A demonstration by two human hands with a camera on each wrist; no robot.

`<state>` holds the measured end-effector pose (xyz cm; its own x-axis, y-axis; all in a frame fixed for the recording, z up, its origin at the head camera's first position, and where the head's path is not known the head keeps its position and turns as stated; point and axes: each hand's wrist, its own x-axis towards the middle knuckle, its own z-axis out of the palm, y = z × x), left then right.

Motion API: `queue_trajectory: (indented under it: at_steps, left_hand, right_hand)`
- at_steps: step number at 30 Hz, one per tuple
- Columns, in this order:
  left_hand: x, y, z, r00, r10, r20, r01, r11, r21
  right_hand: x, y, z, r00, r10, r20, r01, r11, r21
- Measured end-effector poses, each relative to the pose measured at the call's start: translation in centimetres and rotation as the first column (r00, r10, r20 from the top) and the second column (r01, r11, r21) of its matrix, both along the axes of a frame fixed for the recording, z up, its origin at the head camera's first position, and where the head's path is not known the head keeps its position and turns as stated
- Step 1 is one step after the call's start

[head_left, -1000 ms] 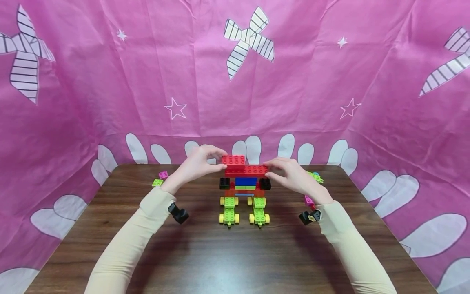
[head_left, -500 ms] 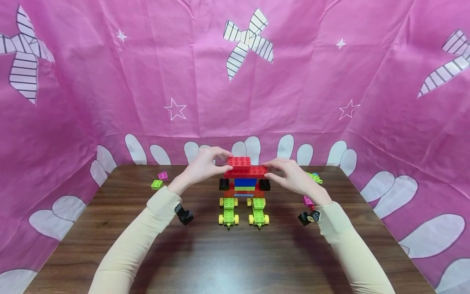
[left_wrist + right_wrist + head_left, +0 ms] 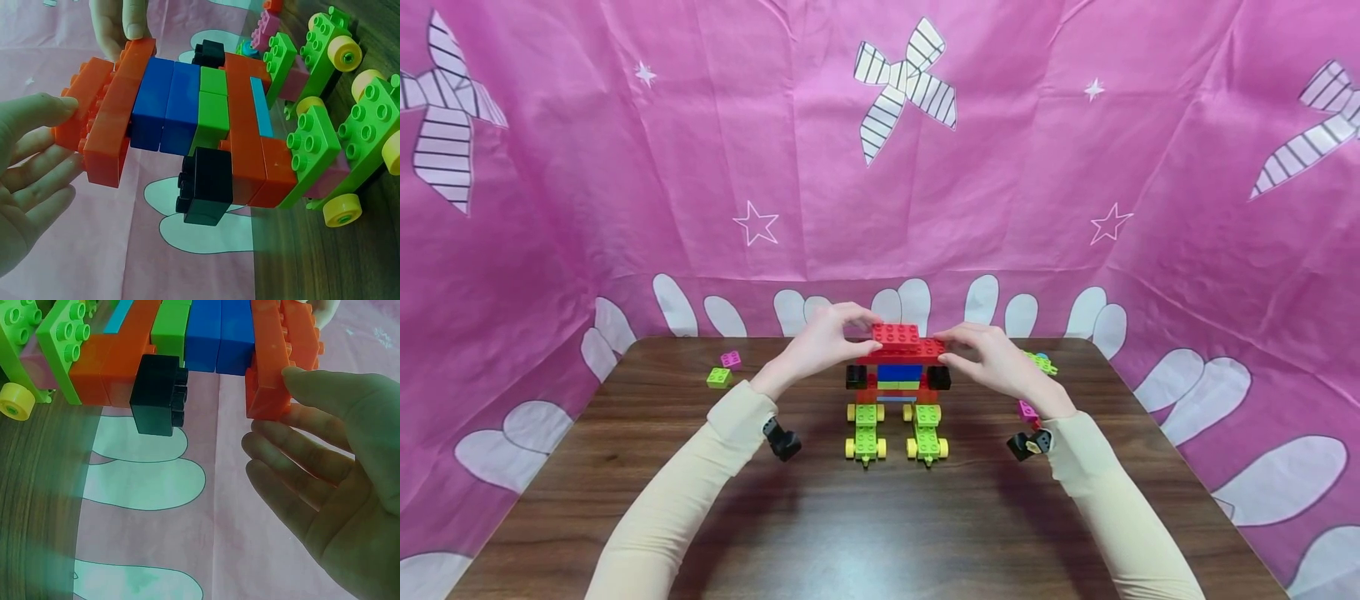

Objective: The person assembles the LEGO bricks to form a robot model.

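My left hand (image 3: 816, 342) pinches a red brick (image 3: 895, 337) between thumb and fingers, over the middle of a longer red brick (image 3: 119, 119). Studs of the longer brick show between the two in the left wrist view. At the longer brick's right end, my right hand (image 3: 996, 357) grips it with thumb and fingers. That brick tops an upright stack of toy building bricks: blue bricks (image 3: 181, 106), lime bricks (image 3: 212, 106), then red ones (image 3: 247, 144). A black brick (image 3: 209, 184) juts out at each side. Two lime wheeled bases (image 3: 865, 433) with yellow wheels carry it all.
On the table (image 3: 880, 533), a lime brick (image 3: 719, 378) and a pink brick (image 3: 731, 359) lie at the left. Another pink brick (image 3: 1027, 411) and a lime piece (image 3: 1042, 362) are near my right forearm. A pink patterned cloth (image 3: 820, 208) hangs behind.
My left hand has carried the red brick rightward, from the longer brick's left end to over its middle, and slightly lower. My right hand has kept its hold.
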<state>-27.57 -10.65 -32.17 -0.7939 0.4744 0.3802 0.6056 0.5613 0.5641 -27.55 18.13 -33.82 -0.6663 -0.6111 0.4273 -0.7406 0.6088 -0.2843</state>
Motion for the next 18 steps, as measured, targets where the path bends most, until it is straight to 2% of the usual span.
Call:
queue_trajectory:
  at_steps: [12, 18]
  left_hand:
    - [-0.54, 0.35, -0.51, 1.000, 0.009, 0.009, -0.009, 1.000, -0.023]
    - [-0.71, 0.51, -0.49, 1.000, -0.011, 0.023, 0.011, 1.000, -0.009]
  right_hand:
    - [-0.15, -0.05, 0.03, 1.000, -0.012, 0.012, 0.012, 1.000, 0.011]
    - [-0.32, -0.03, 0.00, 1.000, 0.011, 0.002, -0.011, 1.000, 0.004]
